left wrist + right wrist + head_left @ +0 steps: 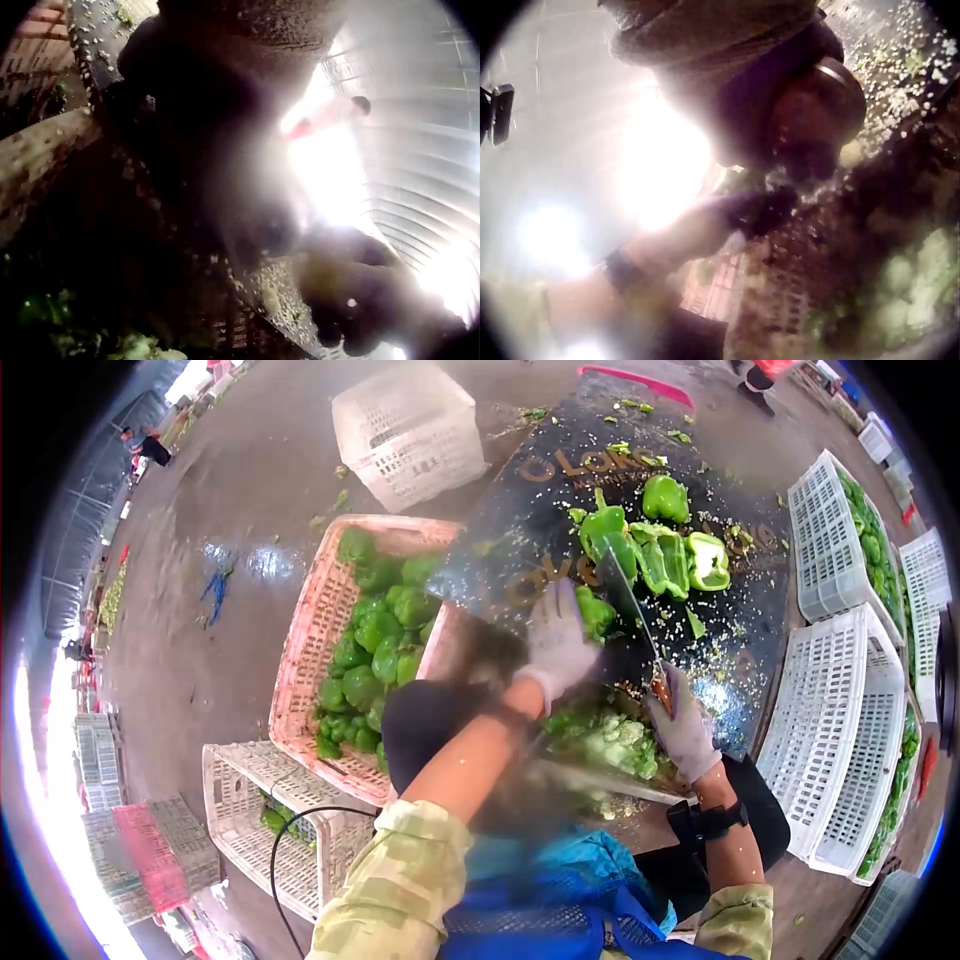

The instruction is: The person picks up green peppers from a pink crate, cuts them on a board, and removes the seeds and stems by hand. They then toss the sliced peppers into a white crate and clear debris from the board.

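My gloved left hand (560,640) grips a green bell pepper (597,612) from its left side, low on the black board (530,510). The gloved right hand (685,725) has its fingers wrapped round the handle of a knife (632,605), whose blade points up and away, just right of that pepper. Beyond the blade lie a whole pepper (665,498) and cut-open pepper pieces (709,562) among scattered seeds. In the left wrist view a hand (360,292) is dark against glare. The right wrist view shows the gloved right hand (780,97) close up, with the other arm reaching in.
A pink crate (300,650) full of green peppers stands left of the board. Pale pepper scraps (620,745) lie below the hands, between the knees. White crates (815,730) line the right side; another white crate (410,435) sits beyond on the wet floor. People are far off.
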### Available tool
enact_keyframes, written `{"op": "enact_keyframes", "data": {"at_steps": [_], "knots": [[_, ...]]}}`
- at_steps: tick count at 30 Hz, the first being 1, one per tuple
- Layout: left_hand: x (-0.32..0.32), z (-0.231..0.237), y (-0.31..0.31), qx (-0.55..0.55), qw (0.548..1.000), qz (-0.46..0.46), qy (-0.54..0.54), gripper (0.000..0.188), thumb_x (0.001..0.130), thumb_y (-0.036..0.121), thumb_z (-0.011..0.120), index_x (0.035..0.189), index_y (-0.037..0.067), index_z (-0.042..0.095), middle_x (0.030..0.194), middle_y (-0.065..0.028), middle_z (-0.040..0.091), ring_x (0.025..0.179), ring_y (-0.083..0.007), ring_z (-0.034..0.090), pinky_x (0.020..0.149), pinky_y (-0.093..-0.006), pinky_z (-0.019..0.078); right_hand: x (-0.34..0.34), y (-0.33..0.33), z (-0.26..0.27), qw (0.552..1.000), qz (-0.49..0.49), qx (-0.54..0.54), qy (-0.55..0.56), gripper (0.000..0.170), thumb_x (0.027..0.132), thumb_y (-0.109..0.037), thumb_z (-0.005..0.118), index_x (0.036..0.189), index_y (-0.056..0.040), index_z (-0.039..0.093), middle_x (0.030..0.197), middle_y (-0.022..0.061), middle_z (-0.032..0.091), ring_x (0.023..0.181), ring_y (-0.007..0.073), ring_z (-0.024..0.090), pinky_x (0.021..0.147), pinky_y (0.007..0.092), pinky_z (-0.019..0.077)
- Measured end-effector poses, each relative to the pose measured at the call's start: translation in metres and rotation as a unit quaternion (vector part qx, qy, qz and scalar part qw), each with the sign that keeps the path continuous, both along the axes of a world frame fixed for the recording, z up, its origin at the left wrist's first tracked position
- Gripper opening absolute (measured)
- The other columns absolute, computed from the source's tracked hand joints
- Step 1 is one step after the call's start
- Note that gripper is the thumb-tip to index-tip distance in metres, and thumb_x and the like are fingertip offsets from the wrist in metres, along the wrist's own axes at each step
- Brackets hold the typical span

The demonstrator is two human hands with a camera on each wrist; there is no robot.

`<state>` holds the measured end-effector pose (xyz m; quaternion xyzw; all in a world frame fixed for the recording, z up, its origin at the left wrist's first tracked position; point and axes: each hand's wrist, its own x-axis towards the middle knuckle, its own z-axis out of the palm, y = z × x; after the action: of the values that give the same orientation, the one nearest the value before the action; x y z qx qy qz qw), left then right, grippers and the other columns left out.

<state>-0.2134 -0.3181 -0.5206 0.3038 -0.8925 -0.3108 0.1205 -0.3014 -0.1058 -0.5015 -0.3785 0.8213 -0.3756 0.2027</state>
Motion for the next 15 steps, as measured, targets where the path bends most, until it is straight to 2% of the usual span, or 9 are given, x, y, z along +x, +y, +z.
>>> {"op": "enact_keyframes", "data": {"at_steps": [2, 3, 6, 9, 10, 13, 14, 15], "knots": [[0.012, 0.022, 0.004, 0.046, 0.998, 0.047, -0.024, 0.098, 0.064, 0.023, 0.077, 0.140, -0.004, 0.021, 0.141, -0.0261, 0.029, 0.133, -0.0407, 0.025, 0.110, -0.0448, 0.0215, 0.005, -0.008, 0.023, 0.999, -0.017, 0.034, -0.022, 0.050, 0.086, -0.016, 0.061, 0.131, -0.0042, 0.042, 0.110, 0.0216, 0.062, 0.100, 0.0369, 0.061, 0.083, 0.0395, 0.0478], [0.017, 0.018, 0.002, 0.046, 0.998, 0.039, -0.016, 0.098, 0.064, 0.022, 0.077, 0.140, -0.004, 0.022, 0.141, -0.0260, 0.029, 0.132, -0.0407, 0.026, 0.110, -0.0449, 0.0220, 0.007, -0.011, 0.035, 0.997, -0.022, 0.064, -0.035, 0.050, 0.086, -0.016, 0.061, 0.130, -0.0050, 0.042, 0.108, 0.0217, 0.062, 0.099, 0.0371, 0.061, 0.082, 0.0400, 0.0479], [0.020, 0.006, -0.009, 0.050, 0.998, 0.028, 0.017, 0.097, 0.063, 0.021, 0.077, 0.140, -0.002, 0.024, 0.140, -0.0254, 0.031, 0.130, -0.0407, 0.029, 0.108, -0.0450, 0.0239, 0.020, -0.016, 0.061, 0.994, -0.026, 0.052, 0.088, 0.048, 0.085, -0.016, 0.061, 0.129, -0.0066, 0.044, 0.103, 0.0216, 0.063, 0.093, 0.0366, 0.063, 0.076, 0.0398, 0.0493], [0.022, 0.002, -0.004, 0.074, 0.994, 0.060, 0.048, 0.092, 0.064, 0.018, 0.076, 0.139, -0.001, 0.026, 0.138, -0.0247, 0.034, 0.127, -0.0408, 0.032, 0.107, -0.0442, 0.0261, 0.037, -0.022, 0.099, 0.996, -0.035, -0.016, 0.084, 0.046, 0.085, -0.015, 0.061, 0.128, -0.0064, 0.046, 0.095, 0.0199, 0.065, 0.084, 0.0355, 0.065, 0.071, 0.0388, 0.0502], [0.022, 0.001, -0.005, 0.081, 0.993, 0.068, 0.060, 0.090, 0.064, 0.017, 0.075, 0.139, -0.001, 0.027, 0.137, -0.0244, 0.035, 0.126, -0.0407, 0.033, 0.106, -0.0440, 0.0268, 0.040, -0.025, 0.105, 0.988, -0.024, -0.060, 0.139, 0.045, 0.085, -0.013, 0.062, 0.127, -0.0058, 0.047, 0.088, 0.0190, 0.065, 0.077, 0.0351, 0.066, 0.067, 0.0382, 0.0506], [0.022, 0.002, -0.004, 0.090, 0.986, 0.108, 0.087, 0.081, 0.066, 0.014, 0.073, 0.135, -0.002, 0.032, 0.133, -0.0236, 0.041, 0.124, -0.0394, 0.037, 0.105, -0.0431, 0.0292, 0.048, -0.028, 0.116, 0.992, -0.017, -0.041, 0.122, 0.045, 0.084, -0.012, 0.062, 0.126, -0.0053, 0.048, 0.087, 0.0181, 0.066, 0.076, 0.0344, 0.066, 0.067, 0.0376, 0.0503], [0.021, 0.003, -0.002, 0.092, 0.983, 0.125, 0.095, 0.078, 0.067, 0.013, 0.072, 0.134, -0.002, 0.035, 0.131, -0.0234, 0.043, 0.123, -0.0388, 0.038, 0.105, -0.0428, 0.0301, 0.049, -0.028, 0.117, 0.995, -0.022, 0.037, 0.092, 0.045, 0.085, -0.014, 0.062, 0.126, -0.0055, 0.047, 0.091, 0.0182, 0.066, 0.077, 0.0350, 0.066, 0.068, 0.0390, 0.0505], [0.021, 0.002, -0.003, 0.098, 0.979, 0.137, 0.111, 0.074, 0.068, 0.012, 0.071, 0.132, -0.002, 0.037, 0.129, -0.0234, 0.044, 0.121, -0.0379, 0.041, 0.103, -0.0420, 0.0321, 0.044, -0.027, 0.105, 0.992, 0.009, 0.050, 0.112, 0.045, 0.085, -0.015, 0.062, 0.126, -0.0056, 0.047, 0.092, 0.0184, 0.066, 0.078, 0.0356, 0.066, 0.068, 0.0399, 0.0506]]}}
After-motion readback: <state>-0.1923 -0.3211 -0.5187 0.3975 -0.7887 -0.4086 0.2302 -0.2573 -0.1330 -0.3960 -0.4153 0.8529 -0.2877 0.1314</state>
